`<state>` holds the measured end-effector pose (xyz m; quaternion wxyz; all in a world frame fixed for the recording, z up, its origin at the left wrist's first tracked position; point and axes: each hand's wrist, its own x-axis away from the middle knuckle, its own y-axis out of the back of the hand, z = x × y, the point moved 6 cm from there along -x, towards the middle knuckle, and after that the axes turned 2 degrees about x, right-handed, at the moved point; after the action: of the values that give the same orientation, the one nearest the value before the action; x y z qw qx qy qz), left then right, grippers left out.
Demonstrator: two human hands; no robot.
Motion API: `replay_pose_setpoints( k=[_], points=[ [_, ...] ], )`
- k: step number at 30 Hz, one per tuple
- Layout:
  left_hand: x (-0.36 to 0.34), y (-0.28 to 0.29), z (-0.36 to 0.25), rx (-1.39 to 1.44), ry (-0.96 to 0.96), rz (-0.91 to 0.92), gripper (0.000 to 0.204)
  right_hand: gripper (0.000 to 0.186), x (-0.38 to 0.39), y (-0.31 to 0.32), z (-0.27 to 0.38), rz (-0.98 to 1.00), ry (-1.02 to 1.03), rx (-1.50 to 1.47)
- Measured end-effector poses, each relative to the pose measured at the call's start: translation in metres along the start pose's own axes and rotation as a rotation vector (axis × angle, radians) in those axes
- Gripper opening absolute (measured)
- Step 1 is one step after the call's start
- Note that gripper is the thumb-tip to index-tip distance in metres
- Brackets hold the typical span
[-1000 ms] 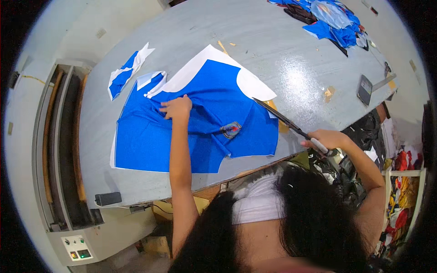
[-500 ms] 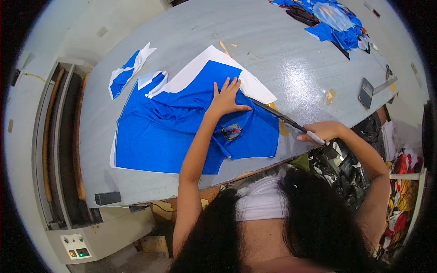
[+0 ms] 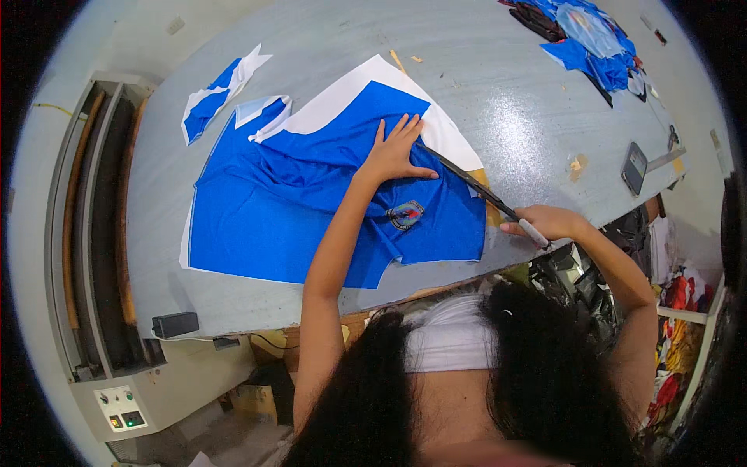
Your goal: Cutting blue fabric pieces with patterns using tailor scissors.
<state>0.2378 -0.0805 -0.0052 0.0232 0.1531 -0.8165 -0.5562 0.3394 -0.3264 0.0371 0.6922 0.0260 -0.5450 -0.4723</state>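
Observation:
On the grey table [image 3: 498,62] lies a crumpled blue fabric panel [image 3: 264,218] with a small printed emblem [image 3: 404,215], over white material [image 3: 350,86] that shows along its upper edges. My left hand [image 3: 401,152] lies spread, palm down, on the blue panel near its upper right corner. In my right hand [image 3: 543,222], at the table's front edge, are long dark scissors [image 3: 475,187]; their blades reach diagonally up to the fabric beside my left hand's fingers, with the tips partly hidden there. A smaller blue-and-white scrap [image 3: 206,109] rests separately at the upper left.
A heap of blue and dark fabric [image 3: 591,47] sits at the back right, a phone [image 3: 634,167] near the right edge. A small black box [image 3: 175,324] is at the front left, beside a machine with a long slot [image 3: 101,226]. Black plastic [image 3: 564,272] and a cloth-filled rack [image 3: 685,315] are right.
My left hand has moved right and up from the middle of the panel to beside the scissor blades, fingers spread. My right hand still holds the scissors. The view has shifted slightly.

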Motion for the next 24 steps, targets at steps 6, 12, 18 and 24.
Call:
replay_pose_setpoints(
  k=[6, 12, 18, 24],
  points=[
    [0.000, -0.002, 0.001, -0.035, -0.005, -0.016, 0.118, 0.067, 0.002, -0.006, 0.002, -0.047, 0.009, -0.072],
    [0.002, -0.003, 0.001, -0.044, 0.010, -0.007, 0.120, 0.064, 0.005, -0.011, 0.002, -0.064, -0.002, -0.062],
    [0.003, -0.002, 0.001, -0.044, 0.033, -0.005, 0.121, 0.064, 0.009, -0.011, 0.009, -0.106, 0.051, -0.051],
    [0.004, -0.003, -0.001, -0.069, 0.090, 0.026, 0.123, 0.062, 0.005, -0.020, 0.006, -0.109, 0.037, -0.095]
  ],
)
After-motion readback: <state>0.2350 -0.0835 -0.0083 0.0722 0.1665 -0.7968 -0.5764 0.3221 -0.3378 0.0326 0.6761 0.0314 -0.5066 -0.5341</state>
